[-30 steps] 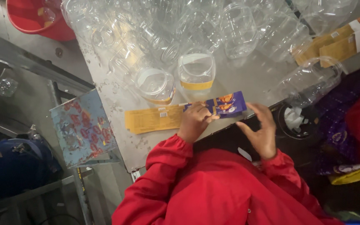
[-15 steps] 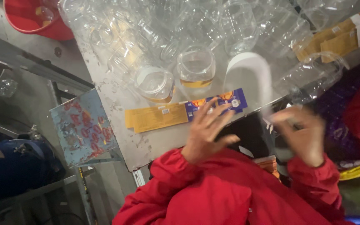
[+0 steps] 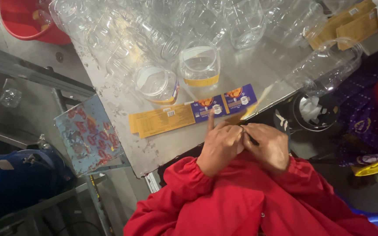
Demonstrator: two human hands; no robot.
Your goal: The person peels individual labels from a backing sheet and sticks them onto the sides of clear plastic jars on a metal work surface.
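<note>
While the left hand [image 3: 220, 148] and right hand [image 3: 268, 146] press together at the near table [image 3: 123, 109] edge, pinching a yellow label strip [image 3: 241, 117], the label stack [image 3: 193, 112] lies flat just beyond for easy reach.

Dim overhead light, glare on jars [image 3: 200, 61]

Place: small packing workshop
Bench: worn, scuffed metal table [image 3: 123, 109] on a steel frame
Stock: many empty clear plastic jars [image 3: 154, 30]
Supplies: flat yellow-and-blue labels [image 3: 189, 112]; stacked yellow cartons [image 3: 351, 22]
Floor: bare concrete, red tub [image 3: 27, 19]
</note>
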